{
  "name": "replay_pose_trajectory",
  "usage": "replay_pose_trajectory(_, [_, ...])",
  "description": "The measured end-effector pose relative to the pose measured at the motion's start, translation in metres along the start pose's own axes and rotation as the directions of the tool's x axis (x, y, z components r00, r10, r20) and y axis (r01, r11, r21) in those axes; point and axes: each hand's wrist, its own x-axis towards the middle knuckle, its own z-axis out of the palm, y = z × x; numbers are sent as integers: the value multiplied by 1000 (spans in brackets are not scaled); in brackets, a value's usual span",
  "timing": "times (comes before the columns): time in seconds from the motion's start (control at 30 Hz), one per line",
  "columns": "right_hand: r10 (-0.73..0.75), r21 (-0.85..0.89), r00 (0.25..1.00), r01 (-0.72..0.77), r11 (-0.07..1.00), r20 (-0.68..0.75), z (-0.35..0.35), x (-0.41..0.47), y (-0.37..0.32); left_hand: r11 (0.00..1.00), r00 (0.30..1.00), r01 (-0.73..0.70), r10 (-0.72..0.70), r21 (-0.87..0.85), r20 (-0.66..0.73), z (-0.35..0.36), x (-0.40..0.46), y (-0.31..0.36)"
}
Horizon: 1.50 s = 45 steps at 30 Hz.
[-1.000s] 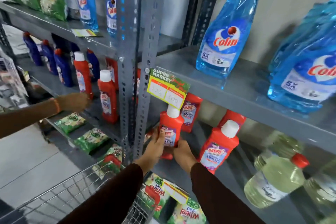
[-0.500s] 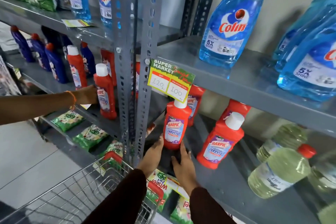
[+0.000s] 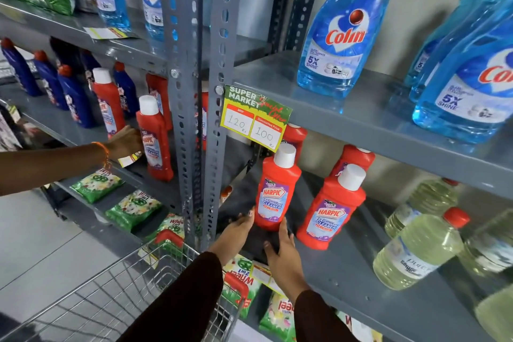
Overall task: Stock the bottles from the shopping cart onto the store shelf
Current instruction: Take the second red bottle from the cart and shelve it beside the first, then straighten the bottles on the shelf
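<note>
on the shelf (image 3: 347, 280), both open hands, left hand (image 3: 231, 233) and right hand (image 3: 281, 255), beside red bottle (image 3: 274, 194)

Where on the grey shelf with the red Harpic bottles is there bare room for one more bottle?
Bare shelf lies in front, between the right Harpic bottle and the pale oil bottles. The left end is crowded: both hands flank the left Harpic bottle beside the upright post.

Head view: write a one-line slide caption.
Both hands flank a red Harpic bottle standing on the grey shelf.
</note>
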Motion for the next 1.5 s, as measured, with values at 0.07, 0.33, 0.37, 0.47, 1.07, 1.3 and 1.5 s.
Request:
replay_pose_trajectory(0.07, [-4, 13, 1000, 3, 1000, 16, 0, -2, -3, 1000, 1000, -23, 23, -16, 6, -3, -8, -2])
replay_pose_trajectory(0.33, [71, 115, 997, -67, 991, -30, -21, -35, 24, 926, 910, -352, 305, -135, -281, 21, -92, -41])
replay_pose_trajectory(0.37, [90, 126, 992, -79, 989, -88, -31, -43, 33, 931, 907, -359, 332, -64, -258, 31, -95, -43])
replay_pose_trajectory(0.47, [180, 179, 950, -137, 974, -254, -56, -49, 58, 925, 924, -380, 381, 21, -39, 63, -88, -34])
replay_pose_trajectory(1.07, [158, 308, 973, -101, 946, -167, -92, -33, 78, 851, 942, -174, -3, 496, 337, 130, -40, 5])
replay_pose_trajectory(1.3, [178, 351, 971, -113, 929, -158, -95, -37, 73, 880, 926, -193, 17, 434, 378, 129, -52, 16])
replay_pose_trajectory(1.5, [285, 474, 946, -181, 862, -157, -112, -67, 91, 965, 971, -237, 239, 116, -5, 129, -70, -21])
